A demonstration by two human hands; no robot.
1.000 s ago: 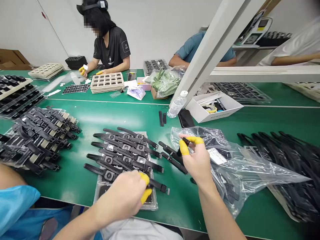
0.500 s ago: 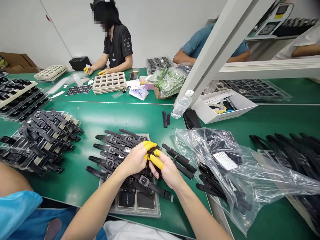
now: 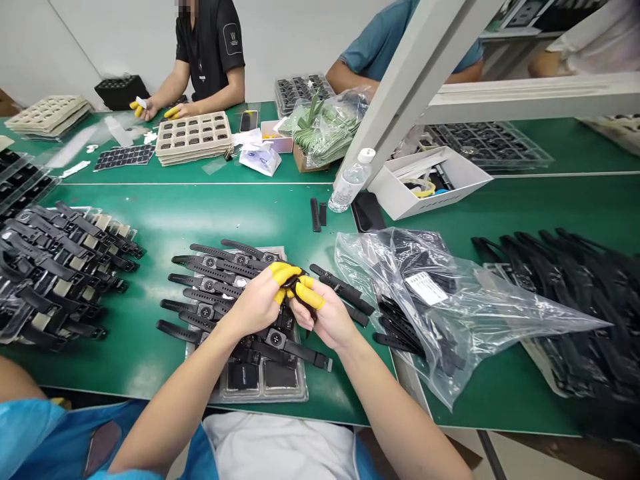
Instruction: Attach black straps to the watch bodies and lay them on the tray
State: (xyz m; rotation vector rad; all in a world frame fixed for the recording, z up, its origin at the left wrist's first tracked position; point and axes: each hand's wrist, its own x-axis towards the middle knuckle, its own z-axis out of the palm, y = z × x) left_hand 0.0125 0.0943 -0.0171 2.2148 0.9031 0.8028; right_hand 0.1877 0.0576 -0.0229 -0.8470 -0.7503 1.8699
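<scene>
Both my hands meet above a clear tray [image 3: 301, 395], with yellow finger cots on the fingertips. My left hand [image 3: 257, 301] and my right hand [image 3: 324, 315] pinch a small black smartwatch [image 3: 291, 283] between them, mostly hidden by the fingers. Below lie several smartwatches [image 3: 210, 284] face down in the tray, their black straps sticking out to the sides. Two front compartments show dark square pieces [image 3: 243, 376]. Loose black watch straps [image 3: 343, 285] rest just right of my hands. Beside them a clear plastic bag [image 3: 475, 327] holds more straps [image 3: 400, 327].
Stacked trays of strapped watches [image 3: 65, 260] stand at left, more black straps [image 3: 565, 300] at right. A water bottle [image 3: 351, 181], phone [image 3: 368, 212] and white box [image 3: 425, 200] sit by a slanted post [image 3: 405, 87]. A co-worker [image 3: 210, 60] sits across the table.
The view has shifted, so the table things appear higher and further left. My hands stay together on the smartwatch above the tray.
</scene>
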